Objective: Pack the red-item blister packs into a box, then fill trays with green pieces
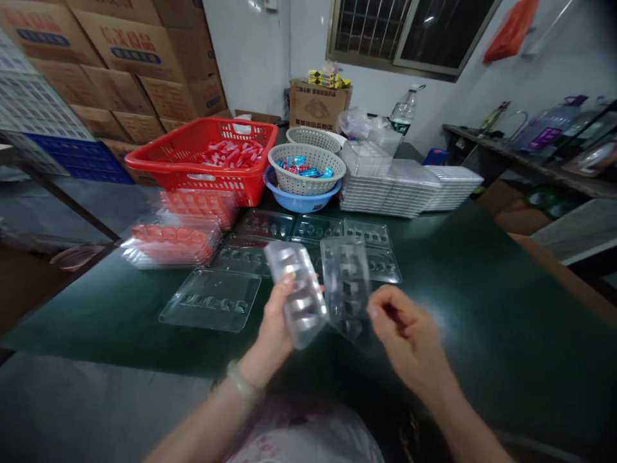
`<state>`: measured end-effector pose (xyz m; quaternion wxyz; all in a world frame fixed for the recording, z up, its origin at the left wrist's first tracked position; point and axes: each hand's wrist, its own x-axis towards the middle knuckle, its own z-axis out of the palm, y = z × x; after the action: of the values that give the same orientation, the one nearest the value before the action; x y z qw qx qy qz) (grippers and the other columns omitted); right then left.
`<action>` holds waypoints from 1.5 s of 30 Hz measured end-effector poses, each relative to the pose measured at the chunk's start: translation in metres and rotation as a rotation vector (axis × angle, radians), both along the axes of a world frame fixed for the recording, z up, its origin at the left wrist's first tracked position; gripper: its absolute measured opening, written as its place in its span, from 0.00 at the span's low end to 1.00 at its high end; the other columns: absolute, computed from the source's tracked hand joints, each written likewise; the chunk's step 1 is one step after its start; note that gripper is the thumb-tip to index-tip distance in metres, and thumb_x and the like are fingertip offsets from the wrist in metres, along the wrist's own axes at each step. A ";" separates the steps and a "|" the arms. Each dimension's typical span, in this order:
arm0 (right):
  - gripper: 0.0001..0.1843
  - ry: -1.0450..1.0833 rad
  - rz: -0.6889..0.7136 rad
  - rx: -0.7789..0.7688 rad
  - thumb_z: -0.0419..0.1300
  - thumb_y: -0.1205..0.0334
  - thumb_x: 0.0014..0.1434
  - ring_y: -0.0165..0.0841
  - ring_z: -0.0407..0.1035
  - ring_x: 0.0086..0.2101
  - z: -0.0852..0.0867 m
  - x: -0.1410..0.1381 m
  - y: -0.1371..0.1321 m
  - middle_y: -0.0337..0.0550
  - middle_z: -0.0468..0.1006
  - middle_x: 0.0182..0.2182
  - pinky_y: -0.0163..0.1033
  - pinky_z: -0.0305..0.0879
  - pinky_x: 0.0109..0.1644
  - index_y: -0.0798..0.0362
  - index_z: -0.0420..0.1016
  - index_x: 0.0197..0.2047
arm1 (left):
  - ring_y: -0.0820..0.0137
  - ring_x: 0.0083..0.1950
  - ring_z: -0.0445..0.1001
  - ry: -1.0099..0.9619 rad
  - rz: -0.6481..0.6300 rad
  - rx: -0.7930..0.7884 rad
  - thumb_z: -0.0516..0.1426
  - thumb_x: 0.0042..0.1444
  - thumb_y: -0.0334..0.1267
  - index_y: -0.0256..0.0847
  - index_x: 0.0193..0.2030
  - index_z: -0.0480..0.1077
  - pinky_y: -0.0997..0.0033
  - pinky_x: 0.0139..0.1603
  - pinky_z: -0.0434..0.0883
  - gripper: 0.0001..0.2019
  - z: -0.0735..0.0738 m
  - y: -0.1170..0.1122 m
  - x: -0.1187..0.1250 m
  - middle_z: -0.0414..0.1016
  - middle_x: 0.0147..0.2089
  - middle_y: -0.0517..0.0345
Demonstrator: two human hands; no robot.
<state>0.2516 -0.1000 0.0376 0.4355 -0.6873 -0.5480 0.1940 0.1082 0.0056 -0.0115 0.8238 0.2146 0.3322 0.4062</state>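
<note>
My left hand (272,328) grips a clear plastic blister tray (304,308), perhaps several nested together, with a row of moulded hollows. Beside it, a second clear blister tray (345,276) stands tilted, its lower left edge against the first. The fingers of my right hand (409,341) are pinched at the right edge of that second tray. Both trays are slightly blurred. Beyond my hands, several similar trays lie flat in rows on the table, one of them a clear tray (212,308) at the front left.
On the dark green table (482,308) are a red basket (202,170) of pink-red pieces, a grey basket (308,154) of blue packets in a blue basin (301,200), stacked clear trays (390,190) and stacked trays with red-orange pieces (171,243). Cartons (130,51) rise behind left.
</note>
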 end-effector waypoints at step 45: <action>0.51 0.474 0.006 -0.081 0.70 0.55 0.39 0.42 0.63 0.51 -0.037 -0.029 0.017 0.47 0.60 0.58 0.51 0.66 0.52 0.41 0.49 0.63 | 0.59 0.55 0.69 -0.316 -0.298 0.025 0.59 0.50 0.52 0.40 0.49 0.71 0.62 0.57 0.64 0.23 -0.009 -0.037 0.009 0.73 0.51 0.51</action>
<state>0.2230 -0.0827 0.0007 0.5233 -0.6379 -0.4244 0.3731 0.1175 -0.0318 -0.0203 0.9138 0.2051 0.1582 0.3129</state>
